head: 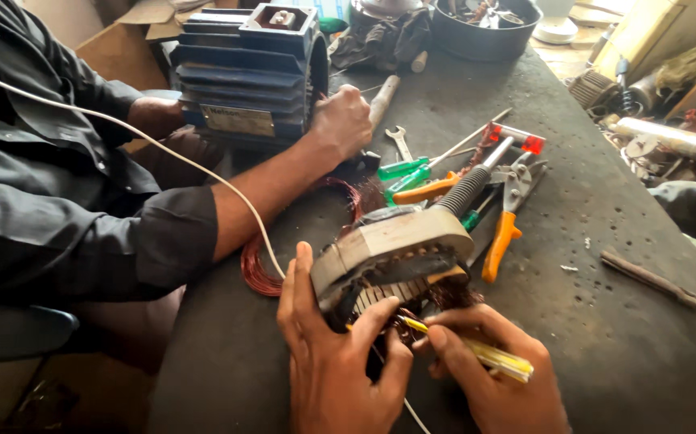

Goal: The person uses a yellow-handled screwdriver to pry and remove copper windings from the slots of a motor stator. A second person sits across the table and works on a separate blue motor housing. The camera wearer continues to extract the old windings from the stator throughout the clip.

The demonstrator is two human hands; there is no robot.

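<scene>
My left hand (333, 362) is curled around the near end of the motor stator (392, 257), thumb up its left side and fingers wrapped under the copper windings, while my right hand (492, 370) is pinched closed on a yellow tool (476, 351) whose tip pokes into those windings. The stator sits low on the dark table (621, 321), right in front of me. To the left a co-worker's hand (341, 120) presses on a blue motor housing (247, 72), a copper wire coil (263, 269) beside it, and orange-handled pliers (505, 229) among scattered tools just behind.
</scene>
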